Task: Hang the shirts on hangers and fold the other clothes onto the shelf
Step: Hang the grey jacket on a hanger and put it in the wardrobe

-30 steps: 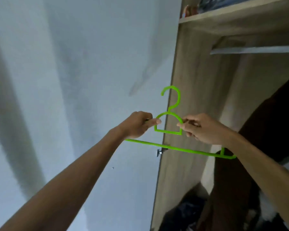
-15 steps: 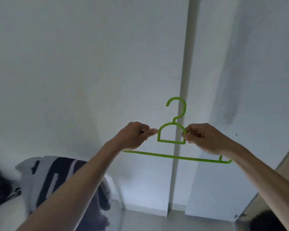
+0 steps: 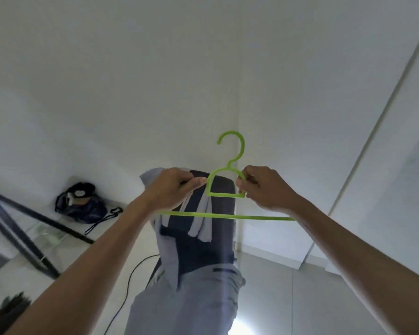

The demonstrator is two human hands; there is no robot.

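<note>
A bright green plastic hanger (image 3: 228,194) is held up in front of me, hook upward. My left hand (image 3: 172,189) pinches the left side of its shoulder, and my right hand (image 3: 264,187) grips the right side. No garment is on the hanger. Behind and below it, clothes (image 3: 191,250) in grey, light blue and dark navy are draped over what looks like a chair back.
A dark bag (image 3: 80,201) with a strap lies on the floor by the white wall at left. Black frame bars (image 3: 29,235) cross the lower left. A black cable (image 3: 128,284) runs over the pale floor. A white door or panel (image 3: 385,165) stands at right.
My view has swung left from the wooden wardrobe to the room corner. The draped clothes are now straight behind the hanger. Both hands keep the same hold on the hanger.
</note>
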